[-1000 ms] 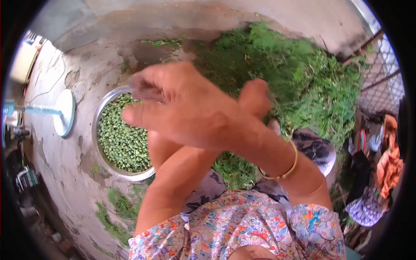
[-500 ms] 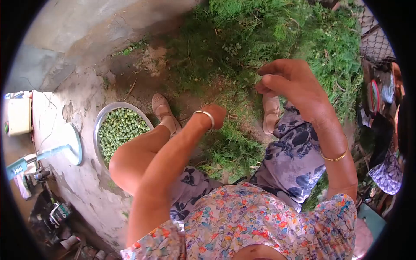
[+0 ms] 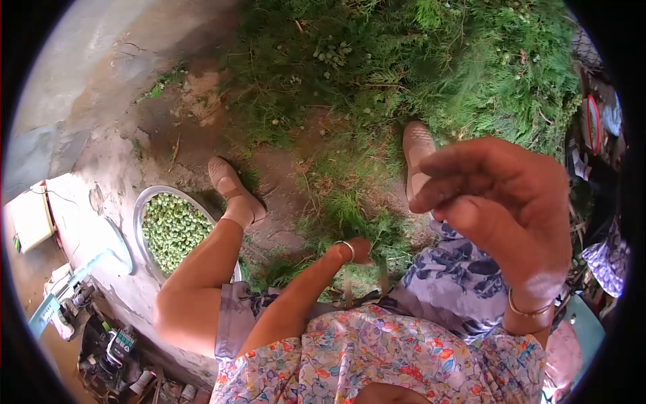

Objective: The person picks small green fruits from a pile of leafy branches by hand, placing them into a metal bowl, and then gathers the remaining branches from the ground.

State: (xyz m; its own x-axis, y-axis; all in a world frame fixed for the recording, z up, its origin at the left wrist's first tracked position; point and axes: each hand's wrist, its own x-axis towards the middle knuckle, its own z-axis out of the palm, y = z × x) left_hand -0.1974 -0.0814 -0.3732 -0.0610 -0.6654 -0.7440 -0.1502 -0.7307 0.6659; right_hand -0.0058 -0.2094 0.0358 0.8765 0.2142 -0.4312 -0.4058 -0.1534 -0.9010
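My right hand (image 3: 521,202) is raised close to the camera at the right, a thin gold bangle on its wrist. Its darkened fingers curl loosely, with a gap to the thumb and nothing visible between them. My left hand (image 3: 361,250), below a silver bangle, hangs low between my knees, over cut green sprigs (image 3: 350,214); its fingers are hidden. A round metal tray (image 3: 140,214) stands beside my leg at the left. Many small green cones or pods (image 3: 173,227) fill it. A large heap of feathery evergreen branches (image 3: 404,74) covers the ground ahead.
My shoes (image 3: 232,185) rest on the ground, either side of scattered clippings. A pale blue fan-like object (image 3: 111,252) lies at the left, near assorted clutter (image 3: 121,350). A concrete wall or slab (image 3: 128,47) borders the upper left. Patterned purple cloth (image 3: 605,266) hangs at right.
My right hand has come back toward my body and closer to the camera. My left hand has moved lower, nearer my lap. The view has shifted, and my left knee has swung outward.
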